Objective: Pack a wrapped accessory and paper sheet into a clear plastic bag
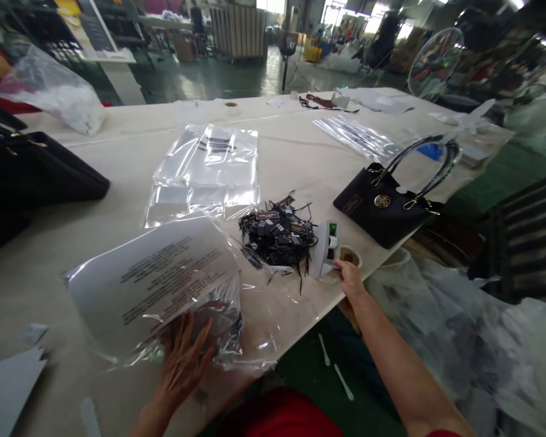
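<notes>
My left hand (182, 361) lies flat with fingers spread on a clear plastic bag (164, 285) printed with dark text, pressing its near end to the table (95, 182); something dark shows inside the bag. My right hand (348, 276) reaches to the table's edge and touches a white tape dispenser (326, 249) beside a roll of tape (350, 255); its fingers are curled at the dispenser's base. A heap of black hang tags (277, 233) with strings lies between the two hands.
A small black handbag (382, 206) with a gold emblem sits at the right edge. Flat clear bags (209, 170) lie mid-table, more (359, 136) farther right. A large black bag (22, 176) stands at left. A fan (434, 60) is beyond the table.
</notes>
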Motion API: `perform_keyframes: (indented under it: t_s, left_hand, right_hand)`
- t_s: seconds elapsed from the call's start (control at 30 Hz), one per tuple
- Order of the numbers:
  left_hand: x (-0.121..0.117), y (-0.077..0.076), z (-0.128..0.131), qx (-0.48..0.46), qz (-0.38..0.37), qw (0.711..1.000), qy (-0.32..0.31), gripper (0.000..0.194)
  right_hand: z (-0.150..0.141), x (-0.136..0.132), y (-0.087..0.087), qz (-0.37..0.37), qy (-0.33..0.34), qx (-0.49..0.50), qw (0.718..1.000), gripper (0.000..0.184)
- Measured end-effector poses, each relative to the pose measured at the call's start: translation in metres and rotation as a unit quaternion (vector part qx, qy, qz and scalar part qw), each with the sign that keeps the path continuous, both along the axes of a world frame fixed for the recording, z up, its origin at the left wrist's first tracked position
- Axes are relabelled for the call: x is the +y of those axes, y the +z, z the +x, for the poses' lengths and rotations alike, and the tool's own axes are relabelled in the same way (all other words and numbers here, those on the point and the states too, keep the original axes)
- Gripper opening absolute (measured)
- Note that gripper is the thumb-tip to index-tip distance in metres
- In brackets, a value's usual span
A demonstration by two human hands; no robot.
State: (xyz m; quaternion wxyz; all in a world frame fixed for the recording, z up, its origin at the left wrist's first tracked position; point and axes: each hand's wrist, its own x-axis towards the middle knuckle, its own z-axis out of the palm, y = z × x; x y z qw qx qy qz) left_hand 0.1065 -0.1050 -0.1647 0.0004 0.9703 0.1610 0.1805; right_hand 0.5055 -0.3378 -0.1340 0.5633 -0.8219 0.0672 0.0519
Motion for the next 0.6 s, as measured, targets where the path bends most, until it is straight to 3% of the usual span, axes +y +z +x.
perform_keyframes:
  t_s: [0.1,0.2,0.37,0.47,0.6]
  left_hand:
    - [-0.006,0.005,0.003,0.012,-0.007,1.0,0.019,0.068]
    - [-0.008,0.007,0.005,0.022,-0.004,0.999,0.025,0.071]
    - [-0.008,0.004,0.005,0.025,0.002,0.999,0.029,0.071]
    - [-0.011,0.006,0.002,0.055,-0.014,0.998,0.038,0.068]
    - [-0.017,0.011,0.0,0.09,-0.054,0.992,0.075,0.064]
  right_hand:
    - [-0.009,-0.008,0.006,0.045,-0.024,0.017,0.999,0.035]
    - [-0.036,-0.023,0.01,0.071,-0.035,0.004,0.997,0.041]
    - [-0.084,-0.033,-0.008,0.087,0.01,0.058,0.994,0.048]
    - [-0.084,-0.04,-0.016,0.052,0.044,0.091,0.994,0.05]
    - [-0.062,-0.064,-0.01,-0.063,0.092,0.104,0.988,0.038]
